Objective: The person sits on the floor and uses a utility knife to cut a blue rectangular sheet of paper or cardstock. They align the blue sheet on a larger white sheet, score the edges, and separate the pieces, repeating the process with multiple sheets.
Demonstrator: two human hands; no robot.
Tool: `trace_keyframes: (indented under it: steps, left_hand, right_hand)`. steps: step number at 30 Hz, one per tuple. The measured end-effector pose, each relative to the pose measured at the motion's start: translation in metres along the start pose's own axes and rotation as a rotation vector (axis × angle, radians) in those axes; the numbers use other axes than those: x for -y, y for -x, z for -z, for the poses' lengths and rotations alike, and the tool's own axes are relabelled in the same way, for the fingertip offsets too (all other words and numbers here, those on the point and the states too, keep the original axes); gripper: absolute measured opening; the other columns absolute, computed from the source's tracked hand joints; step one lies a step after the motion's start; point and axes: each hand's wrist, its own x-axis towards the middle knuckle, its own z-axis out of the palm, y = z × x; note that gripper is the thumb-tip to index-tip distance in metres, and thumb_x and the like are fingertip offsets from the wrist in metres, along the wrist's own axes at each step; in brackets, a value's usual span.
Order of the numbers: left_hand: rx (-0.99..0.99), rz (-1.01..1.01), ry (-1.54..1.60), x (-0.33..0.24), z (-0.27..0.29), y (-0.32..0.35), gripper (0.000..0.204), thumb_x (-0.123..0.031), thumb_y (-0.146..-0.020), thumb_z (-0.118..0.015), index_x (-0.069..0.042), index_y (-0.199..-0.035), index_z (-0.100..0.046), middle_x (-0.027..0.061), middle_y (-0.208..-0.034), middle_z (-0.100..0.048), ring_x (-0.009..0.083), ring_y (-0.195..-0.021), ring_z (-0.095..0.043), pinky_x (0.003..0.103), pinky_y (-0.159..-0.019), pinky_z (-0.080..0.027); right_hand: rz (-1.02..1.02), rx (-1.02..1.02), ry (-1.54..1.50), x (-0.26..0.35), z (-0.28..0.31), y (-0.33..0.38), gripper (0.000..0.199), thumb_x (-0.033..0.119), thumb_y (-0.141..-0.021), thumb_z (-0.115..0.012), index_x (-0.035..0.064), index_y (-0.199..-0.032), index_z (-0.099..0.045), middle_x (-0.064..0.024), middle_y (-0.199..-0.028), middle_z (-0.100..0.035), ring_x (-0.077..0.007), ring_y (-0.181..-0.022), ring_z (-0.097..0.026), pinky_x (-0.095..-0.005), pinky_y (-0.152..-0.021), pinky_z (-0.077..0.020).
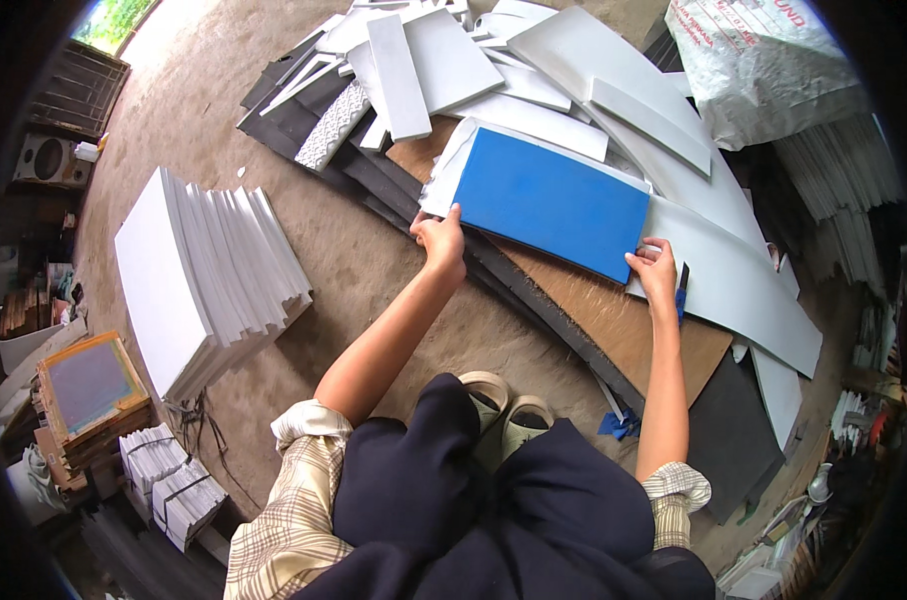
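Blue board (554,205) over white sheet (448,170), above brown panel (584,310). Left hand (442,240) and right hand (656,270) pinch its near corners (whether sheet too, can't tell). Seemingly an aligning step; next likely calls for steady corners.

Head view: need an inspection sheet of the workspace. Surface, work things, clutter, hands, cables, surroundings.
Surface: brown board over dark sheets, on the floor.
Work things: blue panel, flat side up, over white pieces.
Clutter: white offcuts, heaped and overlapping beyond the panel.
Hands: left hand at the panel's near-left corner; right hand near its near-right corner.
Cables: dark strands beside the white stack; cable or cord, cannot tell.
Surroundings: wood-framed panel and strapped white bundle at lower left; white sack at upper right.
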Motion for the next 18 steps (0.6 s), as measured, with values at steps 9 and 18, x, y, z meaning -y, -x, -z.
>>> trace_keyframes:
  steps: [9,18]
  left_hand:
    - [-0.076,0.138,-0.033,-0.003,-0.006,0.002,0.063,-0.017,-0.075,-0.069,0.004,-0.123,-0.034,0.0106,-0.116,-0.045,0.0189,-0.102,-0.046,0.031,-0.084,-0.037]
    - [0.147,0.044,0.406,-0.038,-0.027,0.038,0.052,-0.008,-0.076,-0.068,-0.002,-0.113,-0.033,0.0114,-0.104,-0.048,0.0170,-0.091,-0.049,0.025,-0.075,-0.044]
  right_hand:
    - [0.011,0.013,0.013,0.002,0.002,0.000,0.046,0.004,-0.066,-0.073,0.0036,-0.104,-0.047,-0.0094,-0.081,-0.063,-0.0148,-0.073,-0.061,-0.0261,-0.064,-0.0493]
    - [0.079,-0.042,0.061,0.002,0.000,0.004,0.045,0.006,-0.066,-0.073,0.0051,-0.103,-0.047,-0.0101,-0.079,-0.063,-0.0178,-0.071,-0.062,-0.0299,-0.064,-0.0498]
